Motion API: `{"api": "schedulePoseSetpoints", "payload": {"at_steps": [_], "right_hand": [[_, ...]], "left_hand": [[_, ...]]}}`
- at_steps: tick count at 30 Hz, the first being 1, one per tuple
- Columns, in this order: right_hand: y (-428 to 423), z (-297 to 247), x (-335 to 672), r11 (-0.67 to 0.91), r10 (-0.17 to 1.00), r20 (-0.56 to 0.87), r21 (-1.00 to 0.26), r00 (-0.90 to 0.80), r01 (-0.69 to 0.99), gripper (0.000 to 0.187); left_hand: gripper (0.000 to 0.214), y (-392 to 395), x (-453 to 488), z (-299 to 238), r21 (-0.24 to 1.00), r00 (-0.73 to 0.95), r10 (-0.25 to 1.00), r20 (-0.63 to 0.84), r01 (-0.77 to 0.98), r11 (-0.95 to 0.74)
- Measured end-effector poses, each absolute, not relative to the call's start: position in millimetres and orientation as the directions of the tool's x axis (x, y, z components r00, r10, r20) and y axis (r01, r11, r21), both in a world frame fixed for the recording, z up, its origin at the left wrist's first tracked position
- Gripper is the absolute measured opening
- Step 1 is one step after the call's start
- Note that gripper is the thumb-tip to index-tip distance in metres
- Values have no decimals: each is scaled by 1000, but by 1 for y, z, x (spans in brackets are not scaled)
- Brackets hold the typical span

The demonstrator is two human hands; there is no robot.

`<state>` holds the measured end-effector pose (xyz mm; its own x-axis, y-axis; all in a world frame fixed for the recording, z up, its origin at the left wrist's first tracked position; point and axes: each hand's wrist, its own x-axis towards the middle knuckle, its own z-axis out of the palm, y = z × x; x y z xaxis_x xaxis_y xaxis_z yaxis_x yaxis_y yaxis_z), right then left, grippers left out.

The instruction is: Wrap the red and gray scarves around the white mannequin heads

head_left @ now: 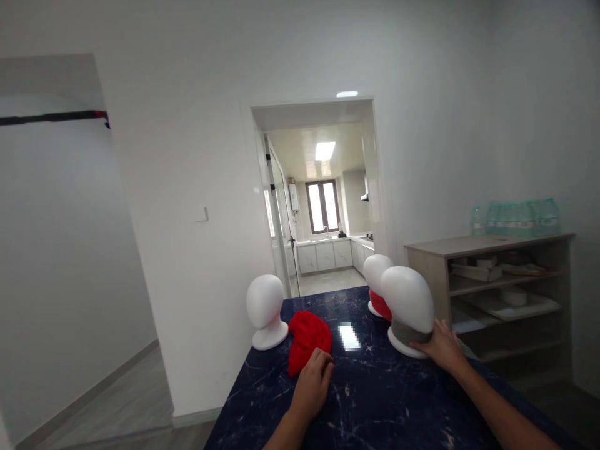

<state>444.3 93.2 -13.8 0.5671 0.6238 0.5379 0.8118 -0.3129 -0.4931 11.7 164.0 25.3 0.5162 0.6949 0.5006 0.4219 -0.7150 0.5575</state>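
A red knitted hat (307, 340) lies on the dark blue marble table (375, 400). My left hand (313, 384) rests on its near edge with the fingers curled onto the fabric. My right hand (440, 347) holds the base of a white mannequin head (409, 303) that wears a grey band around its neck. Behind it stands another white mannequin head (376, 270) with a red cloth (379, 306) at its neck. A bare white mannequin head (266, 309) stands at the table's far left corner.
A wooden shelf unit (497, 287) with trays and papers stands to the right, with green-tinted containers (520, 217) on top. A doorway (323, 206) ahead opens into a kitchen. White walls stand left and right, and grey floor shows at the lower left.
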Motion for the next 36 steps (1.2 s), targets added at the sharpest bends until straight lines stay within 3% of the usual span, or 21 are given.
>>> {"api": "schedulePoseSetpoints", "payload": {"at_steps": [4,10,17,24,26,31,33,36], "right_hand": [[102,-13,453,-234,729,482,-492,487,838,82],[95,-1,446,-175,660,498,-626,562,760,77],[55,37,425,-11,745,408,-784,527,621,35],[47,48,408,96,769,434,-804,469,587,20],[53,45,394,138,782,453,-796,428,590,19],[69,33,350,330,835,504,-780,222,531,13],[73,29,336,342,846,499,-780,190,524,9],[78,25,319,352,868,483,-764,118,540,6]], "left_hand": [[18,162,12,24,545,524,694,493,436,-716],[16,163,12,24,553,523,707,477,447,-703],[18,163,13,24,561,515,708,483,439,-702],[17,156,21,26,498,548,644,533,412,-763],[33,155,37,25,579,550,657,516,342,-741],[113,158,91,17,867,488,796,357,143,-477],[123,158,105,12,919,451,832,323,61,-390],[116,153,109,6,925,376,858,350,10,-381]]}}
